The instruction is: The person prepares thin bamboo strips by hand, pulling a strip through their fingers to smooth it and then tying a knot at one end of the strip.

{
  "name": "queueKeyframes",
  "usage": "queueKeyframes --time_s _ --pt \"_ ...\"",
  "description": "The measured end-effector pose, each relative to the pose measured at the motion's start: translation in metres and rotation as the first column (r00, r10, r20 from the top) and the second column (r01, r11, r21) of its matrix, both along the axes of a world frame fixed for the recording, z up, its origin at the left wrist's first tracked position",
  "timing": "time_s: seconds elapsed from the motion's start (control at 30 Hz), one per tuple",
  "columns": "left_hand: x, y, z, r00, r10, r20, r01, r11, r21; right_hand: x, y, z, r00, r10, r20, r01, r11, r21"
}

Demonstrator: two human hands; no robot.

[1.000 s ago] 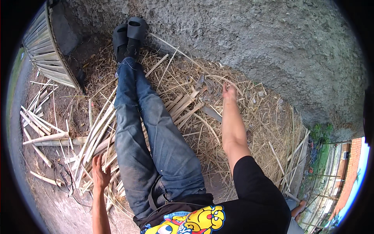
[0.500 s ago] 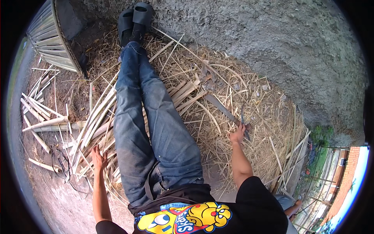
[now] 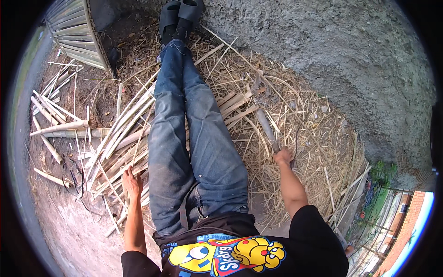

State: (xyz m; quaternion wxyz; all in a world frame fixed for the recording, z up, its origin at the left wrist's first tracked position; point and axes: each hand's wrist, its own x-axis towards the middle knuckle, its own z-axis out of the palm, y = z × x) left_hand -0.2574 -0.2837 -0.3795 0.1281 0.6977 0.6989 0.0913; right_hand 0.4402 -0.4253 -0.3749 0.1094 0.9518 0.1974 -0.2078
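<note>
My right hand is closed round the handle of a machete. Its long greyish blade points away from me over the straw-like shavings, and the far tip lies by some split bamboo. To the left of my legs, my left hand has its fingers stretched forward and partly apart, beside a heap of split bamboo strips. One thin strip runs close to its fingertips; no grip on it can be made out. My jeans-clad legs lie stretched out between the two hands.
A slatted bamboo basket stands at the far left. Bamboo poles and a dark tangled strap lie on the left. Shavings cover the ground at right, below a rough grey wall. Long strips lean near its edge.
The whole view has shifted, with my legs and the heap now farther right. My right hand has closed round the machete handle. My left hand sits slightly nearer my leg.
</note>
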Motion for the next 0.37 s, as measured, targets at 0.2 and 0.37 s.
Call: queueKeyframes --time_s 0.2,0.37 --pt "-0.042 0.015 -0.01 0.997 0.066 0.033 -0.064 0.995 -0.072 -0.047 -0.009 -0.011 0.999 0.011 -0.043 -0.003 0.982 0.189" --pt "-0.095 0.007 -0.011 0.964 0.264 -0.036 -0.266 0.963 -0.05 -0.061 -0.007 -0.027 0.98 0.139 -0.145 -0.095 0.957 0.275"
